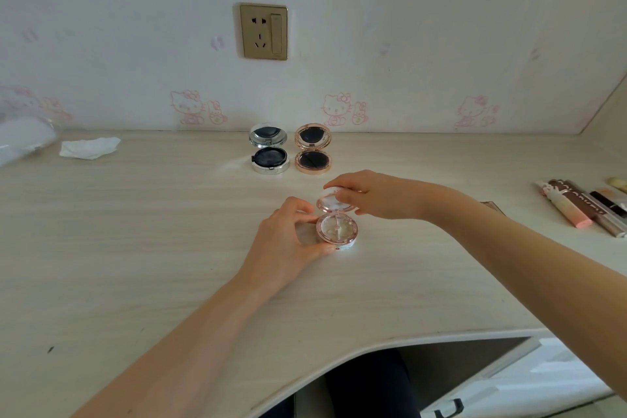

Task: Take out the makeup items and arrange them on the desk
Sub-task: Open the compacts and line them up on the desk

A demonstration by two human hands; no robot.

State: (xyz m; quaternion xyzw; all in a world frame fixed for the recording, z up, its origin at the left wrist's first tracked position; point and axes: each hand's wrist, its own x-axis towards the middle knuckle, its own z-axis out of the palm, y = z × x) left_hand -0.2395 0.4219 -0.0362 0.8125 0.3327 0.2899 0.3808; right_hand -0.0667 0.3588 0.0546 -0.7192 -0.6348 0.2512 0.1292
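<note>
A small round pink compact (337, 229) stands open in the middle of the desk (135, 248). My left hand (288, 241) grips its base between thumb and fingers. My right hand (366, 193) holds the raised lid from above. Behind them, near the wall, a silver compact (269, 159) and a rose-gold compact (312, 159) stand open side by side, lids upright. Several lipstick and gloss tubes (583, 207) lie in a row at the right edge.
A crumpled white tissue (89, 147) lies at the back left, next to a clear plastic bag (20, 139). A wall socket (264, 31) sits above the compacts. The desk's front edge curves inward over an open drawer (509, 380).
</note>
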